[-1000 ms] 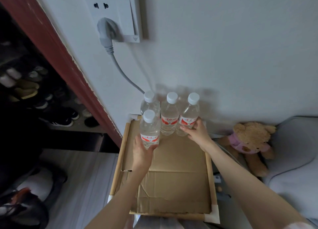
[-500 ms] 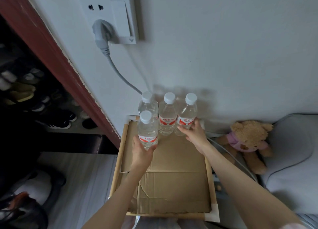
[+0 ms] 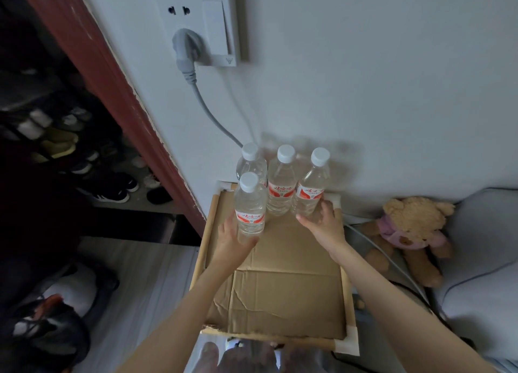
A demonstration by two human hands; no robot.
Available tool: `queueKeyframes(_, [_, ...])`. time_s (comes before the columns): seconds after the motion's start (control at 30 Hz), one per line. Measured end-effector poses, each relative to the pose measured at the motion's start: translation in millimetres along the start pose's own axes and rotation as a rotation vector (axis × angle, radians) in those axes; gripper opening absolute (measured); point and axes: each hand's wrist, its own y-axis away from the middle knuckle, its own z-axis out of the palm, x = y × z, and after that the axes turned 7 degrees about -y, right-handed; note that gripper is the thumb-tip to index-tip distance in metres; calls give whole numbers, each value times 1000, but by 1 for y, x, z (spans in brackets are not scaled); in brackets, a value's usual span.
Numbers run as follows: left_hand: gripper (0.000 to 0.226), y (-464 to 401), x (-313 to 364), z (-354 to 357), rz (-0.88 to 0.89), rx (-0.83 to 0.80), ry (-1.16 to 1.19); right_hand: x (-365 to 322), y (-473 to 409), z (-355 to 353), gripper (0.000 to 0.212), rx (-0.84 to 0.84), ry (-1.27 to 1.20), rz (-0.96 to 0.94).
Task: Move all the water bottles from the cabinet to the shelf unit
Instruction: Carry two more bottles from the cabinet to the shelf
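Four water bottles stand upright at the far end of a cardboard-lined shelf top (image 3: 286,297), close to the wall. The left hand (image 3: 234,239) wraps around the base of the front bottle (image 3: 250,204). The right hand (image 3: 325,224) holds the lower part of the right bottle (image 3: 311,187). The middle bottle (image 3: 281,185) and the back-left bottle (image 3: 251,159) are untouched.

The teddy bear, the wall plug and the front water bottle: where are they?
teddy bear (image 3: 412,221): head view, on its furry head.
wall plug (image 3: 183,46): head view, on the grey plug body.
front water bottle (image 3: 250,204): head view, on its clear body above the red label.
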Motion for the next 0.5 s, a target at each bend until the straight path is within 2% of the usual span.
queueKeyframes(0.07, [78, 16, -10, -7, 21, -23, -158, 9, 15, 0, 86, -81, 104, -15])
queueKeyframes(0.13, [73, 37, -20, -19, 47, -8, -326, 17, 29, -1, 85, -217, 311, -95])
queueKeyframes(0.27, [73, 86, -24, -49, 95, 192, -706, 3, 47, -6, 79, -412, 606, -313])
queueKeyframes(0.37, [72, 130, -25, -69, 60, 324, -802, -20, 67, 5, 74, -495, 711, -620])
queueKeyframes(0.5, [64, 198, -38, -77, -38, 447, -847, -41, 107, 44, 72, -651, 764, -845])
